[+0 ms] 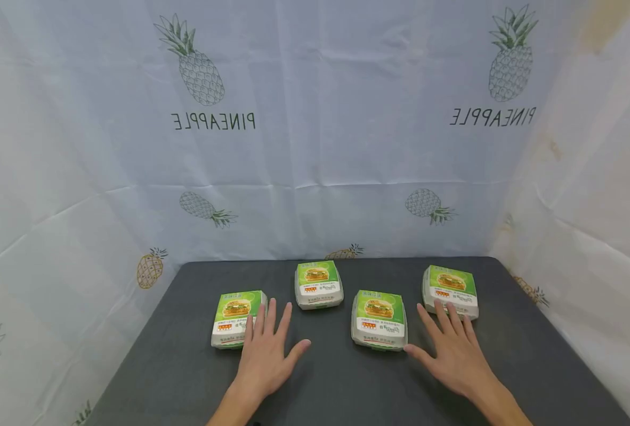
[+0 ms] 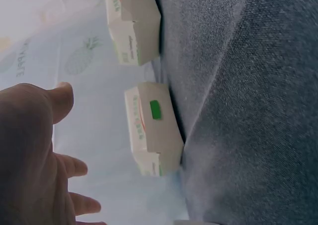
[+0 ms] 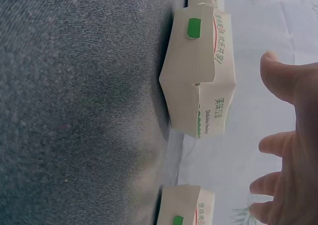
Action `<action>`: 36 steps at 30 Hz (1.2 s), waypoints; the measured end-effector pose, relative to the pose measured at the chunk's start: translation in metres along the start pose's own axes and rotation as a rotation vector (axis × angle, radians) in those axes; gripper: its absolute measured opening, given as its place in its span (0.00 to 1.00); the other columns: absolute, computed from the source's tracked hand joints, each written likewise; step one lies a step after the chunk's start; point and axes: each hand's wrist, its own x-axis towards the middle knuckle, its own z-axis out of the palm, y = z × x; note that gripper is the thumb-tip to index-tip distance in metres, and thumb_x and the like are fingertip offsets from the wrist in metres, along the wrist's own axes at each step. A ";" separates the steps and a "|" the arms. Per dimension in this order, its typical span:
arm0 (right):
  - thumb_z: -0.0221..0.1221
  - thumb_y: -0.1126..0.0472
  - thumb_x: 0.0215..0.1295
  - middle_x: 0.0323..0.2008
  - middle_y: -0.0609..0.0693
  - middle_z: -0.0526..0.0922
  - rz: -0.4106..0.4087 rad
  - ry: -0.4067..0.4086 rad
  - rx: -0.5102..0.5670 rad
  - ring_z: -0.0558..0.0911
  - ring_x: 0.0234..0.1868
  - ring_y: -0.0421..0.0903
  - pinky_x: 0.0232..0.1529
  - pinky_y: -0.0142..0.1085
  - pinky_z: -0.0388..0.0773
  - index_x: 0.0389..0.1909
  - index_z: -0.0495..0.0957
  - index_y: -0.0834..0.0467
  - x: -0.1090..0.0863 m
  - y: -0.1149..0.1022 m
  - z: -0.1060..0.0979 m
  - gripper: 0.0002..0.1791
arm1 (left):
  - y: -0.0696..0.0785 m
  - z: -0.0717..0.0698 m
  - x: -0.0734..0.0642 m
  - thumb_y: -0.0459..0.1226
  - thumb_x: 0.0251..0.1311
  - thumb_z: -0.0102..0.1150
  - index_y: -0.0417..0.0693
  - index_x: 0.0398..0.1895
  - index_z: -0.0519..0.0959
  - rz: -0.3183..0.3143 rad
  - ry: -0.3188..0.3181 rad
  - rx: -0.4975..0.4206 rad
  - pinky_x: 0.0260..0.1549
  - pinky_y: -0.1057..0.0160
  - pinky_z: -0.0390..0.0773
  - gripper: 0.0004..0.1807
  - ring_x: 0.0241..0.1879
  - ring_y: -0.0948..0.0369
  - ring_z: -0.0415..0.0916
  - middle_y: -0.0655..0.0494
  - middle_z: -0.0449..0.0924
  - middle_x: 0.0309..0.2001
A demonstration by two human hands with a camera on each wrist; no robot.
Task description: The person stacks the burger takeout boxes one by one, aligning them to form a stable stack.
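Note:
Both hands hover over the dark table with fingers spread, holding nothing. My left hand (image 1: 266, 354) overlaps the right edge of the leftmost burger box (image 1: 237, 318) in the head view. My right hand (image 1: 453, 350) is between the front middle burger box (image 1: 379, 320) and the far right burger box (image 1: 450, 290), its fingertips in front of the latter's lower edge. A further burger box (image 1: 318, 284) sits at the back, left of centre. All the boxes are closed, with green tops and a burger picture. The wrist views show the left hand (image 2: 35, 150) and right hand (image 3: 298, 150) apart from the boxes.
The dark grey table (image 1: 336, 387) carries the boxes, spaced apart. A pale curtain (image 1: 315, 148) printed with pineapples hangs behind the table and along both sides.

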 end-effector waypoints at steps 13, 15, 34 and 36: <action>0.55 0.28 0.67 0.78 0.69 0.50 -0.020 0.017 -0.011 0.48 0.77 0.71 0.71 0.67 0.42 0.79 0.59 0.55 0.005 -0.009 0.002 0.49 | 0.017 0.004 0.013 0.66 0.70 0.47 0.52 0.80 0.60 0.081 -0.006 0.010 0.72 0.37 0.48 0.43 0.78 0.40 0.47 0.38 0.52 0.78; 0.55 0.29 0.67 0.77 0.69 0.52 -0.023 0.028 -0.009 0.50 0.76 0.71 0.71 0.67 0.44 0.79 0.60 0.56 0.007 -0.011 0.002 0.49 | 0.021 0.006 0.016 0.65 0.71 0.47 0.51 0.80 0.60 0.095 -0.013 -0.016 0.72 0.37 0.49 0.43 0.78 0.40 0.48 0.38 0.52 0.78; 0.54 0.32 0.71 0.75 0.69 0.57 0.047 -0.039 0.253 0.60 0.73 0.72 0.57 0.72 0.65 0.78 0.59 0.58 0.025 -0.015 0.003 0.46 | 0.049 0.027 0.046 0.63 0.74 0.45 0.51 0.80 0.60 0.119 -0.121 -0.448 0.65 0.33 0.61 0.40 0.74 0.39 0.55 0.39 0.56 0.77; 0.55 0.32 0.71 0.75 0.70 0.57 0.055 -0.052 0.292 0.59 0.73 0.72 0.58 0.72 0.64 0.78 0.59 0.59 0.026 -0.014 0.004 0.46 | 0.051 0.030 0.048 0.62 0.74 0.46 0.50 0.79 0.60 0.123 -0.145 -0.494 0.65 0.34 0.61 0.40 0.74 0.39 0.56 0.39 0.57 0.76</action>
